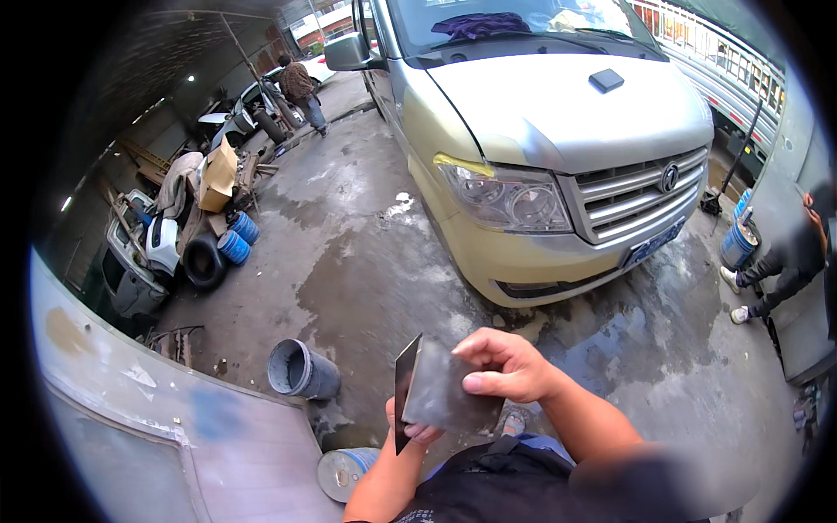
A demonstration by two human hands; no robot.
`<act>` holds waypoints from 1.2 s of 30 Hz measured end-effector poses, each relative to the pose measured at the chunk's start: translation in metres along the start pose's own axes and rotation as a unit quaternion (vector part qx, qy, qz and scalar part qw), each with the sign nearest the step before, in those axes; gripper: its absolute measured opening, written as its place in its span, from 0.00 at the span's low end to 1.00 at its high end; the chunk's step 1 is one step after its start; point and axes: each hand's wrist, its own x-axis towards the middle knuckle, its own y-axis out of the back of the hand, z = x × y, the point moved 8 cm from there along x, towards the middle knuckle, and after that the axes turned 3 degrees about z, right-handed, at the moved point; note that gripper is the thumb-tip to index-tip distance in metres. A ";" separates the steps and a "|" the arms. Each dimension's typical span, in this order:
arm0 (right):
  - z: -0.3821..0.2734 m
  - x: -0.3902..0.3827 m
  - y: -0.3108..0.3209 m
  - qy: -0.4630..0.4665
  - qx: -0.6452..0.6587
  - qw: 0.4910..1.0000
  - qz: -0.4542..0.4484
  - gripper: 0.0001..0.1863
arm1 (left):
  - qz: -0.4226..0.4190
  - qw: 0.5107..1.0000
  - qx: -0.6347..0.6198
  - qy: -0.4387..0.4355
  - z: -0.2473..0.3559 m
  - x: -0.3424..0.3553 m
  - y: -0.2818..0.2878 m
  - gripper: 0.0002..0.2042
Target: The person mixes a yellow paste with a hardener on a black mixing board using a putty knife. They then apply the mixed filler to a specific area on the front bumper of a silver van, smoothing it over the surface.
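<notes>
In front of my body I hold a stiff dark grey sheet (449, 383) that looks like sandpaper. Its broad face is smeared by motion. My right hand (506, 366) pinches the upper right edge between thumb and fingers. From below, my left hand (420, 431) grips the lower left part, its fingers partly hidden behind the sheet. A thin darker flap (404, 392) stands at the left side; whether it belongs to the same sheet, I cannot tell. Beyond my hands is a silver and yellowish van (471, 253), with a small dark block (606, 81) lying on its hood.
A grey bucket (324, 376) and a lidded drum (336, 475) stand left of me, beside a pale panel (253, 427). Car parts, a tire (205, 261) and a cardboard box (218, 177) lie far left. One person (299, 83) is far off, another (789, 253) at right. The floor has wet patches.
</notes>
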 end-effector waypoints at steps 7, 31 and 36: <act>0.050 -0.014 0.045 -0.122 0.086 0.988 0.025 0.19 | 0.022 0.961 0.251 -0.117 0.019 0.042 -0.041 0.11; 0.030 0.029 0.126 -0.058 -0.159 0.964 0.205 0.18 | -0.013 0.916 0.380 -0.127 0.080 0.093 -0.066 0.21; 0.036 0.072 0.116 -0.045 -0.179 0.965 0.189 0.19 | -0.066 0.810 0.575 -0.097 0.110 0.097 -0.058 0.22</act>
